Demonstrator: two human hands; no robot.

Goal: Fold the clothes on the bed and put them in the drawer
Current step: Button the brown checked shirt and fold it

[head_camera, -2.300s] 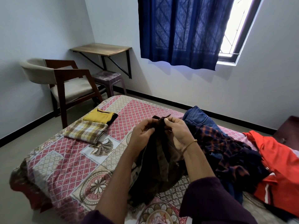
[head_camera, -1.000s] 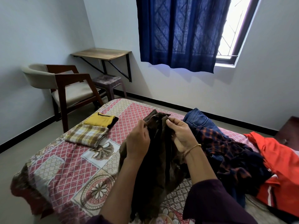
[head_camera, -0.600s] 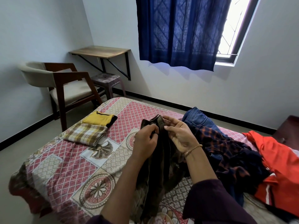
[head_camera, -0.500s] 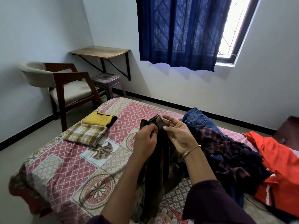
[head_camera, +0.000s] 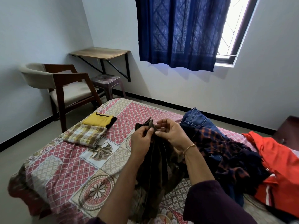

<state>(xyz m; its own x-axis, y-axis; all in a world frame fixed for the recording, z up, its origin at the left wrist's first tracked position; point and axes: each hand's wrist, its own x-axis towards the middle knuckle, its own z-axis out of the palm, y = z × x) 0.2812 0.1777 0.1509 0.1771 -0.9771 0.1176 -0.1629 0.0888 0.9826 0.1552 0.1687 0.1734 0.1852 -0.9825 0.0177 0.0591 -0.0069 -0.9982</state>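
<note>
At the far left stands one chair (head_camera: pixel 64 88) with a dark wooden frame and a smooth cream padded seat and curved back. Beside it a flat wooden wall shelf (head_camera: pixel 100 53) sits on black brackets above one small purple plastic stool (head_camera: pixel 107 80). The bed (head_camera: pixel 53 172) carries a cotton sheet printed with pink lattice squares and round floral medallions. On its far left part lie two folded pieces side by side: a plain yellow shirt (head_camera: pixel 98 121) and a tan checked cloth (head_camera: pixel 85 137), both flat rectangles. In the middle, a dark brown garment (head_camera: pixel 158 167) hangs in long soft vertical folds from both hands down onto the sheet. The left hand (head_camera: pixel 141 141) pinches its top edge with curled fingers, and the right hand (head_camera: pixel 172 135), with a thin gold bangle at the wrist, pinches the same edge just beside it. To the right lies a rumpled heap: blue denim jeans (head_camera: pixel 196 120), a dark navy and orange checked shirt (head_camera: pixel 226 152), and a bright orange-red garment (head_camera: pixel 281 172). A heavy blue curtain (head_camera: pixel 179 31) half covers the window.
</note>
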